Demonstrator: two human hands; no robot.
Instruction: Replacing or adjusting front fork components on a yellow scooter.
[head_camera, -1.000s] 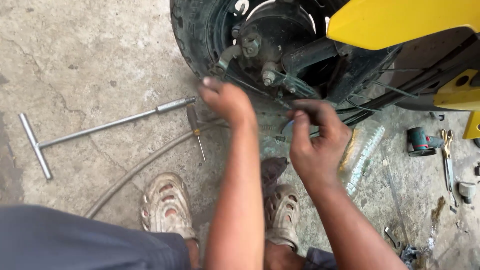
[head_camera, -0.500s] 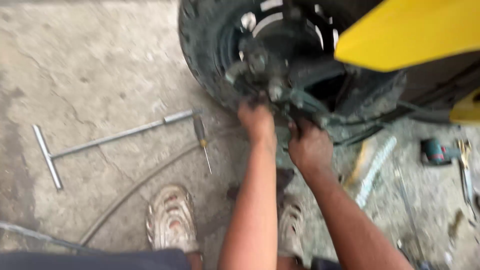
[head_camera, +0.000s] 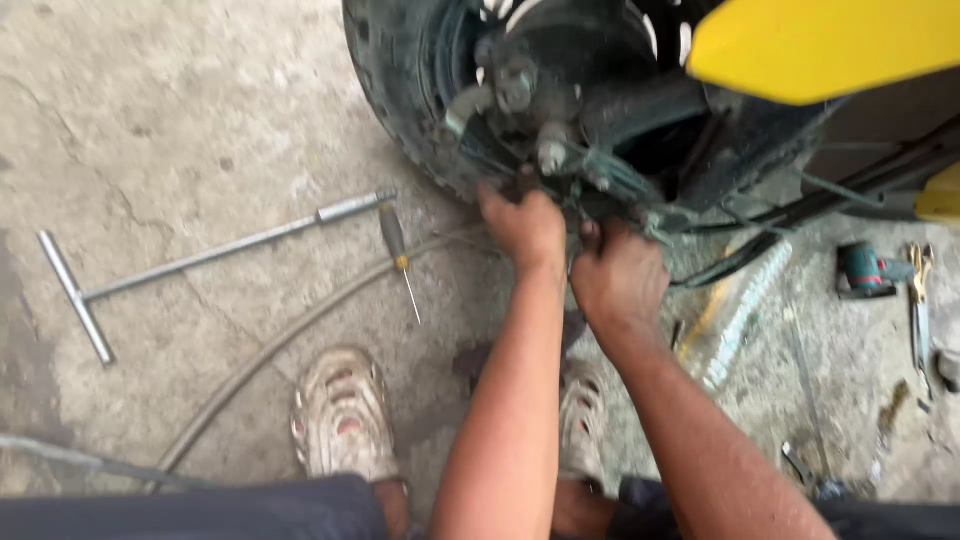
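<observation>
A black scooter wheel (head_camera: 400, 90) with its hub and brake parts (head_camera: 545, 110) fills the top centre, under a yellow body panel (head_camera: 810, 45). My left hand (head_camera: 522, 225) and my right hand (head_camera: 618, 280) are pressed side by side against the underside of the hub, fingers curled onto dark metal parts there. What exactly each hand grips is hidden by the fingers and by blur.
On the concrete floor lie a long T-handle wrench (head_camera: 200, 260), a screwdriver (head_camera: 400, 255) and a grey hose (head_camera: 290, 345). A clear plastic bottle (head_camera: 735, 310) lies right of my arms. Small tools (head_camera: 880, 275) sit at far right. My sandalled feet (head_camera: 340, 415) are below.
Both hands have moved up from the floor area to the bottom of the wheel hub and closed in on it. The view has shifted toward the wheel.
</observation>
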